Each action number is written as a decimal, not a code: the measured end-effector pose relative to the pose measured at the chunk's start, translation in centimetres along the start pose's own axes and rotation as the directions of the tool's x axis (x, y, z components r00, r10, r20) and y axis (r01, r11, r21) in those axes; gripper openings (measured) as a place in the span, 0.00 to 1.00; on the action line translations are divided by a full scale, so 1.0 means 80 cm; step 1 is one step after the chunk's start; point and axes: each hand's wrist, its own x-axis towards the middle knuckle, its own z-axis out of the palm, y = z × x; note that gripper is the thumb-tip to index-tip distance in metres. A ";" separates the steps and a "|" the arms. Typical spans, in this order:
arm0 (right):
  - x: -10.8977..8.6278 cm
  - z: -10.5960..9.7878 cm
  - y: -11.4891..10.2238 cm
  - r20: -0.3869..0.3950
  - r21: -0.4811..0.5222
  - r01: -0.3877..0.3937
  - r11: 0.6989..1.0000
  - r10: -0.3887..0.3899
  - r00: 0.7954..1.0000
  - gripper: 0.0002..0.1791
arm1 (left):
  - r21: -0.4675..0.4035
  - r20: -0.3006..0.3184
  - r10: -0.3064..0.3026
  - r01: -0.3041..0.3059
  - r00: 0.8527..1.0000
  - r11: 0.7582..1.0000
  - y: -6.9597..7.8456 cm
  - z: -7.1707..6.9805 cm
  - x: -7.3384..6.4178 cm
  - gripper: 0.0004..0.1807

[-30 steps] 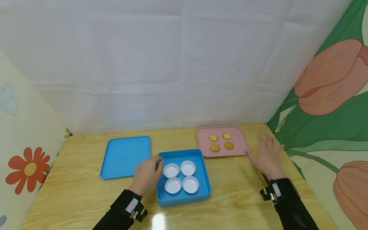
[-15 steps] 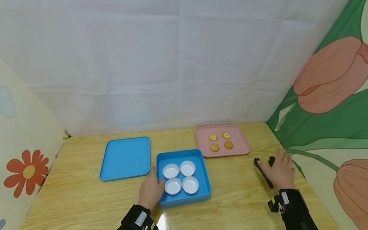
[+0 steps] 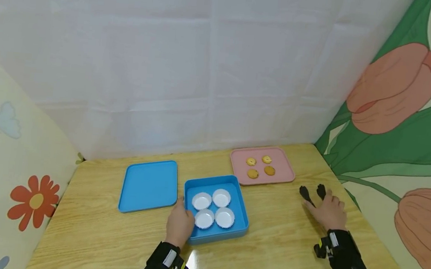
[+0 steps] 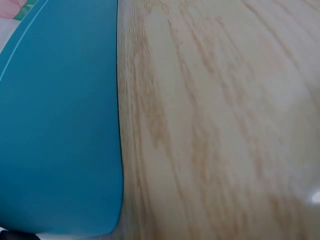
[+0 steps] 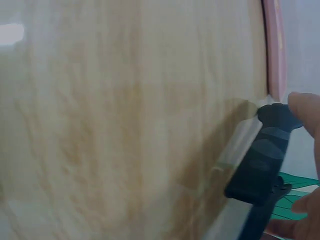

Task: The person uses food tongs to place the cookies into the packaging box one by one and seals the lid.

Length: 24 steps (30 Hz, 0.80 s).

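My left hand (image 3: pixel 180 224) grips the left wall of a square blue box (image 3: pixel 241 216). Several white fluted paper cups (image 3: pixel 225 218) sit inside it. In the left wrist view, the box's blue outer wall (image 4: pixel 60 120) fills the left part; the hand is out of sight there. To the right, my right hand (image 3: pixel 331 212) holds black-tipped tongs (image 3: pixel 305 193), their two heads spread apart and pointing away. The right wrist view shows the tongs (image 5: pixel 262 160) close up, with fingers (image 5: pixel 307 112) at the right edge; the rest of the grasp is hidden.
Behind the box on the right is a pink tray (image 3: pixel 283 168) bearing several small round cookies (image 3: pixel 252 173). A flat blue lid or tray (image 3: pixel 149 186) lies left of the box. A white cloth (image 3: pixel 166 83) hangs behind the wooden table (image 3: pixel 106 236).
My left hand has come down and right onto the box's left wall. My right hand has moved right and down from beside the pink tray and taken hold of the tongs.
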 end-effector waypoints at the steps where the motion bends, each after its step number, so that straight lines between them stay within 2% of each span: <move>1: -0.001 0.002 0.001 0.009 0.002 -0.004 1.000 0.004 1.000 0.58 | 0.000 0.001 -0.004 0.004 1.000 1.000 0.000 0.000 0.000 0.26; 7: -0.003 0.015 0.006 0.029 0.015 -0.020 1.000 0.020 0.999 0.59 | 0.005 0.008 -0.023 0.023 1.000 1.000 0.000 0.002 0.001 0.26; 17: -0.005 0.029 0.010 -0.063 0.008 -0.040 0.999 0.040 0.997 0.55 | 0.007 -0.007 -0.020 0.020 1.000 1.000 -0.002 0.005 0.000 0.25; 24: -0.005 0.030 0.010 -0.087 0.002 -0.035 0.999 0.035 0.996 0.48 | 0.004 -0.025 -0.009 0.009 1.000 1.000 -0.002 0.004 -0.001 0.24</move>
